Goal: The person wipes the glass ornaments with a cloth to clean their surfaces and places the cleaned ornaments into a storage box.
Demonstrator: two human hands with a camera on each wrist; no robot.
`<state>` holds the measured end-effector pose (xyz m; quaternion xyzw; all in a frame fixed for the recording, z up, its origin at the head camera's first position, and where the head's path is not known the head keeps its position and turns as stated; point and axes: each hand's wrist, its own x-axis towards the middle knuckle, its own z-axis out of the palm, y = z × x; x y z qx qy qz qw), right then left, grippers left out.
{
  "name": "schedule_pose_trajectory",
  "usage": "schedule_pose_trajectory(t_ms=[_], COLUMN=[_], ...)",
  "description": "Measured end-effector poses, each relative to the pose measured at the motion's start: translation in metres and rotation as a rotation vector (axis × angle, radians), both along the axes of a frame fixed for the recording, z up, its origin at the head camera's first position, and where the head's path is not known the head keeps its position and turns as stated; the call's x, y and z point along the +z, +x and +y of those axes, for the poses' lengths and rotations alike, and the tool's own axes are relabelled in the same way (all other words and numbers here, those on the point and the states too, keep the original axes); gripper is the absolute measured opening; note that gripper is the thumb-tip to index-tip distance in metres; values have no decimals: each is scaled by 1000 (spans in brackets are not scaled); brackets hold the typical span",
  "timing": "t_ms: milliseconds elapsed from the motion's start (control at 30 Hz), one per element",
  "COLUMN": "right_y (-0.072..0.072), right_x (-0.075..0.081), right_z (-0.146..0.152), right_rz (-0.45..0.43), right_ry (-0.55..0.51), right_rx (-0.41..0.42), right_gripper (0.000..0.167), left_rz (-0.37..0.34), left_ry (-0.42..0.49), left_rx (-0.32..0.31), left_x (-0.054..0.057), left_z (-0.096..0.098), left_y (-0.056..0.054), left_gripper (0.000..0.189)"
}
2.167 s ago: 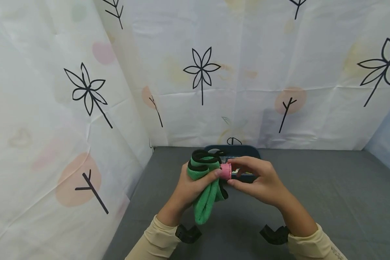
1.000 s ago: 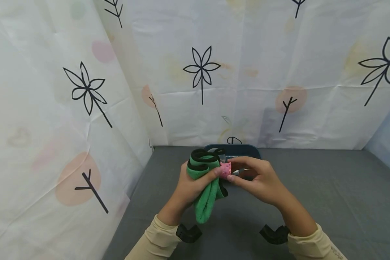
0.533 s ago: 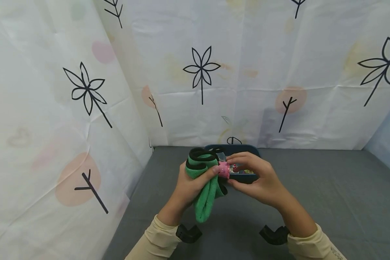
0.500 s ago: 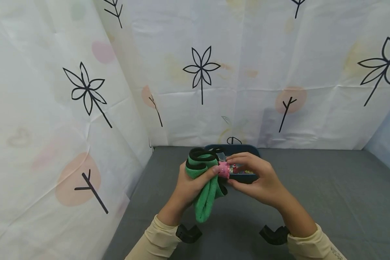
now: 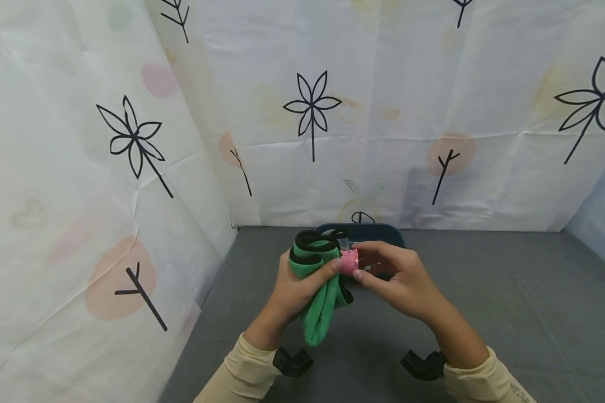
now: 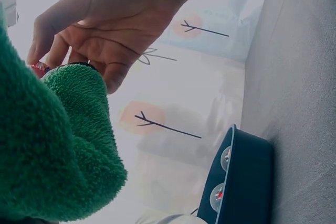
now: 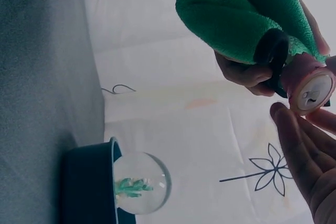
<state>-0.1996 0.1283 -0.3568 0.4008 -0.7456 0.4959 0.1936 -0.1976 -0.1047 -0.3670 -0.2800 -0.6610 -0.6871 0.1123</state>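
Observation:
My left hand point(image 5: 294, 285) grips a folded green cloth point(image 5: 316, 322) with black edging, its thumb lying against a small pink base point(image 5: 349, 261). The base sticks out of the cloth and looks like that of a snow globe; whatever it carries is hidden inside the cloth. At the base's free end, the thumb and fingers of my right hand point(image 5: 400, 274) pinch the rim. The right wrist view shows the base's round pale underside point(image 7: 316, 92) with a small dark mark. In the left wrist view the cloth point(image 6: 79, 145) covers most of the held thing.
Behind the hands stands a dark blue tray point(image 5: 389, 232) on the grey tabletop point(image 5: 509, 291). Clear globes with small figures inside sit in it; one globe point(image 7: 144, 182) holds a green plant-like shape. A printed white curtain point(image 5: 383, 184) rises at the back and sides.
The pink base has turned, showing a different side. My right thumb and fingers, spread a little half a second ago, have closed in on its rim. The left hand stays almost in place.

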Motion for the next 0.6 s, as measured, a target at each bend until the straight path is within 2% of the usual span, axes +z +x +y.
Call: schedule_pose_trajectory(t_ms=[67,267,467,600], right_y=[-1,-6,-6,-6], right_x=[0,1,2,0], right_z=[0,0,-2,0], right_rz=[7,170,256,229], right_ry=[-4,-43,-53,-46], right_rx=[7,56,71,46], right_gripper=[52,70,57,50], left_rz=[-13,-57,-61,-63], left_ry=[8,16,29,26], left_rx=[8,28,4,-7], left_x=[1,2,3,2], left_z=[0,1,1,1], left_y=[1,3,3,3], left_gripper=[24,28,26,25])
